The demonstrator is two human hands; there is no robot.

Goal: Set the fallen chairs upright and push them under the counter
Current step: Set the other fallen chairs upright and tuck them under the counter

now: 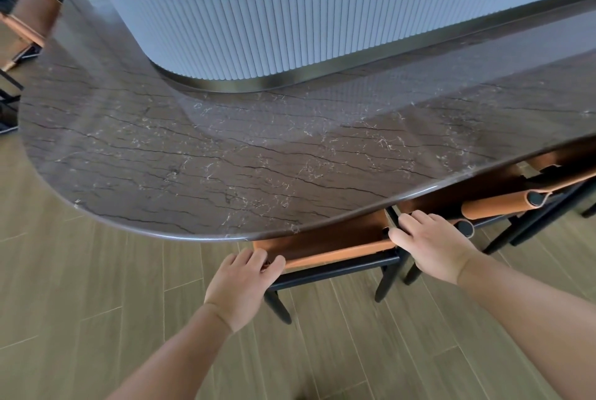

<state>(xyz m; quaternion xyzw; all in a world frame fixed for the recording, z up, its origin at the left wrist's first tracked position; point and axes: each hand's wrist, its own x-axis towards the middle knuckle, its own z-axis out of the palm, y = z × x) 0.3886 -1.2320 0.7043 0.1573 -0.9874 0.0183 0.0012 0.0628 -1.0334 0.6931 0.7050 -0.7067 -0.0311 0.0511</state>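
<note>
Both forearms, bare, reach forward from the bottom of the view over the wood-plank floor (96,270). Left hand (240,285): my grip is closed over the left end of the orange backrest of the nearest chair (329,243), fingers curled over the top edge, thumb toward the front. Right hand (430,243): my grip is wrapped round the right end of the same backrest, fingers curled over its corner where the dark frame post rises. Chair, item one: upright on black legs, orange leather back, black frame rail below; its seat is tucked beneath the tabletop (193,157), the backrest just beside and touching or nearly touching the rounded rim, I cannot tell which. Second chair (516,199), item two: upright, immediately to the right of the first, orange rolled backrest ends with dark caps showing, likewise pushed under the rim, black legs on the floor. Tabletop: dark brown marble with pale veining, broad curved end, polished and reflective. Raised bar (290,31): white fluted wall with a dark metal band at its base, standing on the far side of the marble. Further chairs (29,25), far left beyond the curve: orange and black; their posture is not clear from this angle.
</note>
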